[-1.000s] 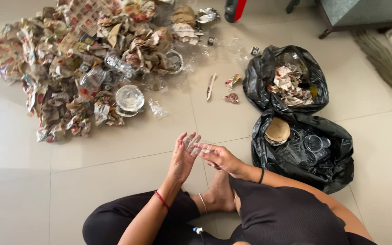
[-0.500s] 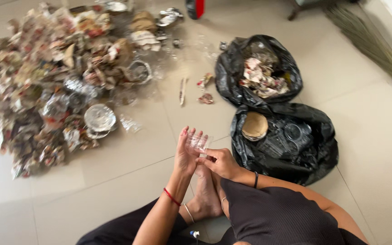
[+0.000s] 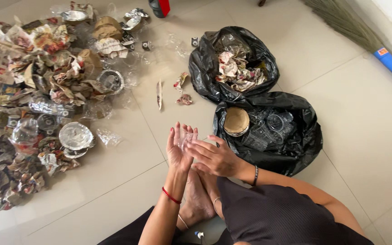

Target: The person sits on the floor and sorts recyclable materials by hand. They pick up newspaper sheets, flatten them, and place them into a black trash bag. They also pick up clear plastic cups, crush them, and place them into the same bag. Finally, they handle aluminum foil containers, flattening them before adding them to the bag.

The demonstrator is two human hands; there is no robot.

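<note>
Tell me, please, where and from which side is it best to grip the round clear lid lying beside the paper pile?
Probably grip the clear lid by its rim on the right, from above: it lies flat, bare floor meets that side, and crumpled paper crowds the left.
</note>
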